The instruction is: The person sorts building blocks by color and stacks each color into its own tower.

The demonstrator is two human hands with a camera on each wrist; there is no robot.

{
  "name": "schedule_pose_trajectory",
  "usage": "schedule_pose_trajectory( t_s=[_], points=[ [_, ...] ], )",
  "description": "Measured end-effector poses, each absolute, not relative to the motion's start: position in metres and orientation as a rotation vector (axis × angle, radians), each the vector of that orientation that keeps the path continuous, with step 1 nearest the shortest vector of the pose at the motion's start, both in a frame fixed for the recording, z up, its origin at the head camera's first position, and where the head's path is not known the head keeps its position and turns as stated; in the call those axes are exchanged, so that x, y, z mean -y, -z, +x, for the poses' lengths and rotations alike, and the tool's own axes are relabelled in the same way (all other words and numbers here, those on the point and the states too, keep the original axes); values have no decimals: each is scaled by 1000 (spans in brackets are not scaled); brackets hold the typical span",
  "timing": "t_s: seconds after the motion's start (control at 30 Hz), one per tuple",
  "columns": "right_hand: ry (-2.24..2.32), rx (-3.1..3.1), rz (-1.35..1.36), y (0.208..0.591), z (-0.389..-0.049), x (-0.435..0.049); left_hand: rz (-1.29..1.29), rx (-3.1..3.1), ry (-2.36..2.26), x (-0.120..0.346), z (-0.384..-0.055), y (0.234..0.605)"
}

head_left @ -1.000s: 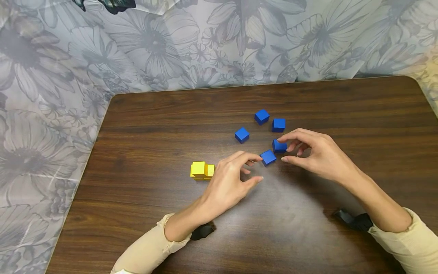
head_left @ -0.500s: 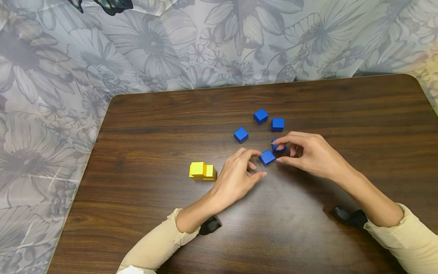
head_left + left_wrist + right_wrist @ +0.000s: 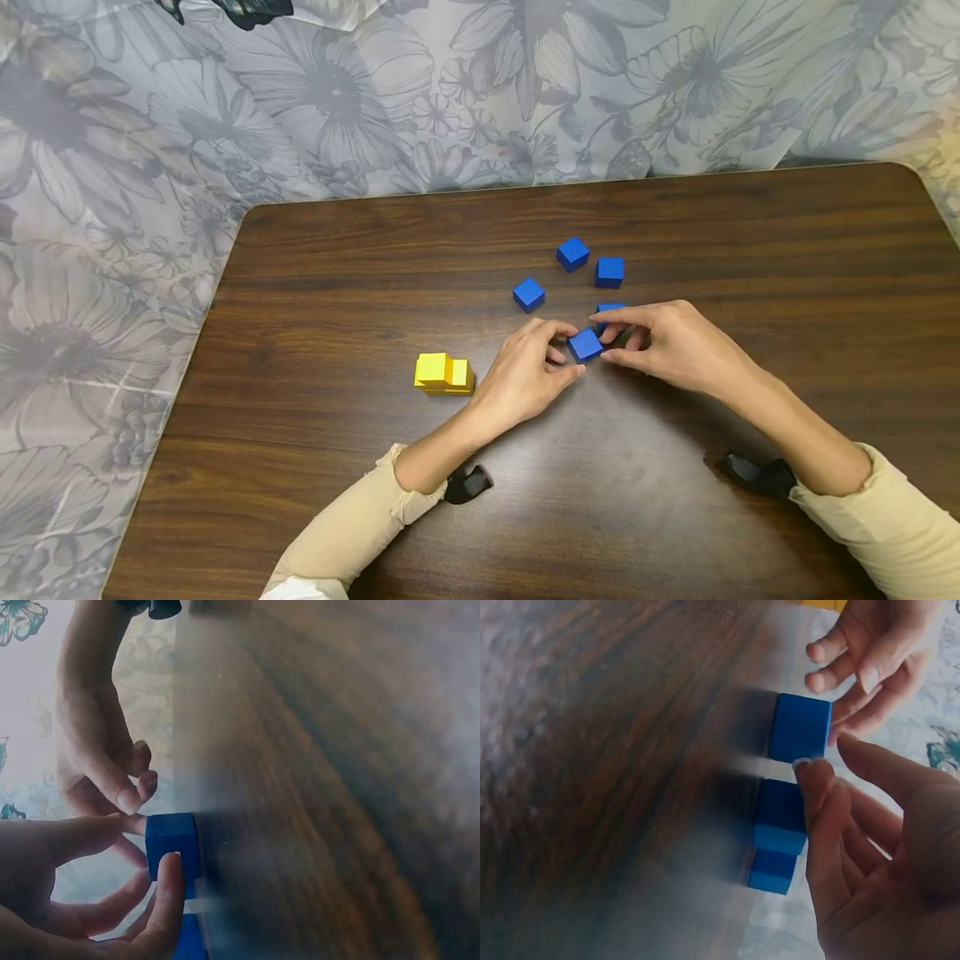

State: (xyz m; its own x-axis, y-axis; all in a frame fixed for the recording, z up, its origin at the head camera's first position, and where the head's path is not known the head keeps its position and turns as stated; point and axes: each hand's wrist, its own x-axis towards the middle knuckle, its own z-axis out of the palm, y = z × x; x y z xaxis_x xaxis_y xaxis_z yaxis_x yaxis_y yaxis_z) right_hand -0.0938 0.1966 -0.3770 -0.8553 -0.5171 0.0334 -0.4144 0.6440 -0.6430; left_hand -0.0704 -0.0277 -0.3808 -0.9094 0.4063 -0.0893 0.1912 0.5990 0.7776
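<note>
Five blue cubes (image 3: 573,255) on a dark wood-grain table (image 3: 712,233), loosely grouped just right of the middle. Nearest cube (image 3: 585,344) on the tabletop, turned cornerwise between two bare hands. Has left hand (image 3: 525,375) at its left side, fingers bent, forefinger tip at the cube's far left edge, thumb spread away from forefinger and near the close corner; contact at the thumb impossible to tell. Has right hand (image 3: 678,343) at its right side, fingers bent and likewise spread from the thumb, thumb tip just beside the cube's right corner, forefinger reaching across a partly covered cube (image 3: 612,307) just beyond; touch there also impossible to tell. Farther back, three more blue cubes, well within the table's edge: left one a little apart, other two near each other.

Left of the left hand, a stepped stack of yellow blocks (image 3: 444,374), taller at its left end. Wears cream sleeves (image 3: 341,525) pushed up the forearms, with a black device (image 3: 468,485) under each wrist. Beyond the table, a gray floral backdrop (image 3: 337,92), dark butterfly shape (image 3: 255,12) at upper left.
</note>
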Motion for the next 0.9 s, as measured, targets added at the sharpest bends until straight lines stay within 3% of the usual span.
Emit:
schedule_pose_trajectory(
  t_s=[0.9],
  points=[
    [1075,-2660,-728,383,-83,-188,460,-2479,-1211,32,-73,379]
  ],
)
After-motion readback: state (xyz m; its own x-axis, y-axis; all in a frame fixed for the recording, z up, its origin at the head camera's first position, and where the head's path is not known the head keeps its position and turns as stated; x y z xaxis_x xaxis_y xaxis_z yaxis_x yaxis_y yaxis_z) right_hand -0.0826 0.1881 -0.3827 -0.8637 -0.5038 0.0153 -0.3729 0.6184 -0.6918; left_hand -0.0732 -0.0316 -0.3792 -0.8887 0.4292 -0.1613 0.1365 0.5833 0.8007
